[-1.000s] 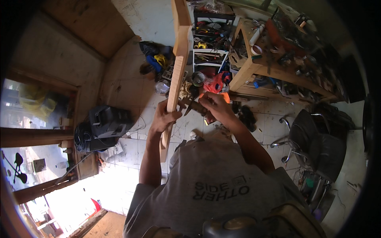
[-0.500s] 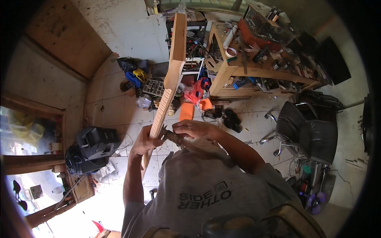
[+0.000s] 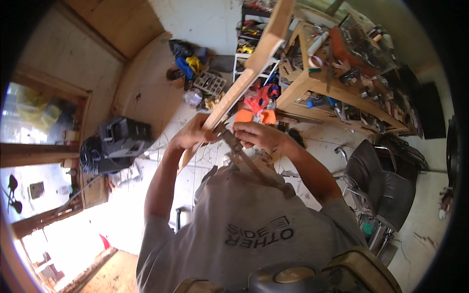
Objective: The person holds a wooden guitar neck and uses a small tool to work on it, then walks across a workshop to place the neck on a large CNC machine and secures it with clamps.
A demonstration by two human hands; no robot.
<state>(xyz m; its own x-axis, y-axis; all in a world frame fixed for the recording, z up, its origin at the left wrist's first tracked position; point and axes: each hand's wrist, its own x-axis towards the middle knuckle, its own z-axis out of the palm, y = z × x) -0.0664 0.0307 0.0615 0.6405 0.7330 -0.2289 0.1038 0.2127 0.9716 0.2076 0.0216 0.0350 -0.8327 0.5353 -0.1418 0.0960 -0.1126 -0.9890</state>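
Note:
A long light-brown wooden piece (image 3: 237, 93), shaped like an instrument neck, runs diagonally from the top of the view down past my left hand. My left hand (image 3: 193, 133) is closed round its lower part, the thumb lying across the near side. A caliper (image 3: 233, 142) slants from the wood's edge toward my shirt, its jaws at the wood. Whether the jaws touch the wood is too small to tell. My right hand (image 3: 257, 135) has its fingers curled at the caliper's sliding part; the fingertips are partly hidden.
A cluttered wooden workbench (image 3: 312, 85) stands at the far right, beside a shelf (image 3: 251, 29) of tools. An office chair (image 3: 376, 183) is on the right, a black machine (image 3: 124, 141) on the left. Bags, an organizer tray (image 3: 210, 83) and orange pieces (image 3: 244, 116) lie on the tiled floor.
The view has turned, and the wooden piece now leans farther right at its far end. Both hands keep their hold on the wood and the caliper.

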